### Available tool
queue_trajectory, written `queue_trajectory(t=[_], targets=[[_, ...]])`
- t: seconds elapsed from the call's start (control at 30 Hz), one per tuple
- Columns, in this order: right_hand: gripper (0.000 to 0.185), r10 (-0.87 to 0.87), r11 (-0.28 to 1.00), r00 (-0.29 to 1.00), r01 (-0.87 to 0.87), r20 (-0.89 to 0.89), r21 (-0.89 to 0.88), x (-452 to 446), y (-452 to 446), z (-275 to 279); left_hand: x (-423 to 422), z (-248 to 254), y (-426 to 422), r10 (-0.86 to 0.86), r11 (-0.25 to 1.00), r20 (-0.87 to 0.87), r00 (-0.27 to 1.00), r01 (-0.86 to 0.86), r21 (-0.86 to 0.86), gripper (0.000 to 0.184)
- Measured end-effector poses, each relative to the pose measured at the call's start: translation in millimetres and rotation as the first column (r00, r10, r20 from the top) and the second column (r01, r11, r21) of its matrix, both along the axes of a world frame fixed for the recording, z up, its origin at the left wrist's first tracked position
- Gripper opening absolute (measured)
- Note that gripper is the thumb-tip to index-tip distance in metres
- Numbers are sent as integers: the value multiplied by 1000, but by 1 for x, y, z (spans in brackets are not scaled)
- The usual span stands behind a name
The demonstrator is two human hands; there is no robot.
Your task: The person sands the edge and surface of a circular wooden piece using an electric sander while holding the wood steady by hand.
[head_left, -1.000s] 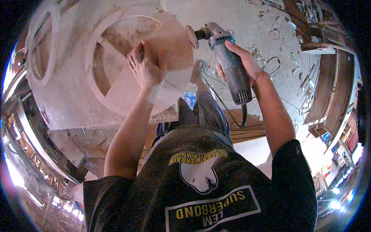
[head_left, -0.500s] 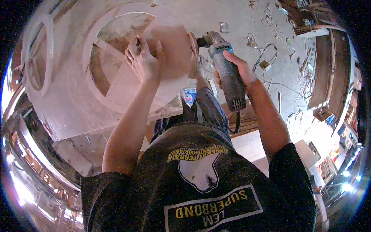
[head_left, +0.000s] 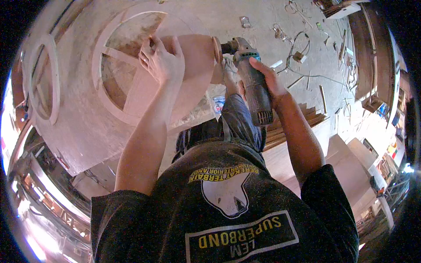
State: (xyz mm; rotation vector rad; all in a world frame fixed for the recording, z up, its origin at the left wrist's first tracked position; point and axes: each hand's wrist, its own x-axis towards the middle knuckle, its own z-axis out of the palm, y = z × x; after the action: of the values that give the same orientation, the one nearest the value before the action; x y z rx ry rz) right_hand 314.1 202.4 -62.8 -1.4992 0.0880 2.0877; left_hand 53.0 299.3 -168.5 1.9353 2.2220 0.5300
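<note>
My right hand [head_left: 269, 81] is wrapped around the dark body of an angle grinder [head_left: 254, 85]. Its disc [head_left: 217, 49] stands on edge against the right edge of a curved wooden panel [head_left: 197, 59]. On the panel's left part lies my left hand [head_left: 161, 61], fingers bent and thumb raised, holding it; its fingertips are partly hidden. Beneath the panel, a round wooden frame with spokes [head_left: 97, 72] lies flat on the worktable [head_left: 83, 136].
A second ring-shaped frame [head_left: 55, 83] lies at the left. Loose cable [head_left: 302, 44] and wood scraps litter the floor to the right. Stacked boards [head_left: 291, 125] are beside my right forearm. A small blue-and-white packet [head_left: 219, 104] shows near my legs.
The grinder and my right hand have shifted slightly left with the view. The panel, blurred before, now looks sharper. My left hand's fingers have spread a little on it.
</note>
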Motion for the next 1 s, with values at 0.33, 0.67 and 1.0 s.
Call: queue_trajectory(t=[0.33,0.67,1.0], targets=[[67,-127,991,991,124,-51,-53,-16,-56,-7,3,1,6,-12,1000,23,1000,12,13,70],[71,-152,988,983,151,-98,-17,-7,-67,-7,6,4,7,-5,999,33,999,4,37,70],[74,169,972,976,-188,136,144,29,39,0,1,-5,8,-23,1000,117,993,21,18,65]])
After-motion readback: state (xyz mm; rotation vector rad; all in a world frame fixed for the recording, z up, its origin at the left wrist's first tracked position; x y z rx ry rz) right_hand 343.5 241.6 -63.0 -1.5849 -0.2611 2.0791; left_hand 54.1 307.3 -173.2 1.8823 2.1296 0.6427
